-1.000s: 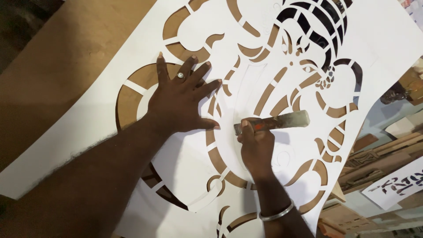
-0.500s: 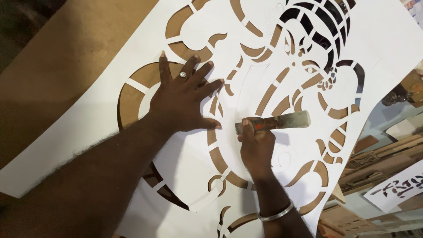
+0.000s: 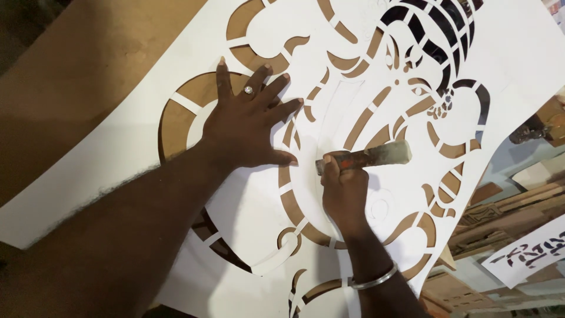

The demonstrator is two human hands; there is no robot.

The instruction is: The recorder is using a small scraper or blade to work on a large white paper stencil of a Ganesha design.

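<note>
Flanking stencil (image 3: 506,53): wood offcuts (image 3: 512,206)

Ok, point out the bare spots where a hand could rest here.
Free: plain white stencil sheet left of the left hand, and bare brown board beyond its edge. Crowded: cut-outs between that hand and the right hand holding the tool; wood pieces clutter the right.
</note>
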